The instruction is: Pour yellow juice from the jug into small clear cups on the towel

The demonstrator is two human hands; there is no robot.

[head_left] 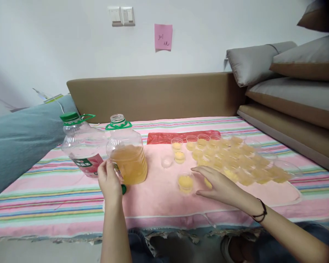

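My left hand (109, 180) is beside the left side of an uncapped clear plastic bottle (128, 164), part full of amber liquid. Its fingers are loosely curled, and whether they touch the bottle I cannot tell. The bottle stands upright with a green ring handle at its neck. A green cap (123, 189) lies by its base. My right hand (215, 184) is open, fingers and thumb apart, just right of a small clear cup (185, 182) of yellow liquid. Another cup (207, 183) is partly hidden behind this hand. Left of the filled cups sits an empty-looking clear cup (167, 162).
Several filled cups (235, 157) stand close together at right on a pink cloth (159, 204). A capped bottle (83, 146) with a pink label stands at left. Red plastic (164, 137) lies behind the cups. Stacked cushions (304, 98) rise at right; a brown backrest (153, 96) spans the back.
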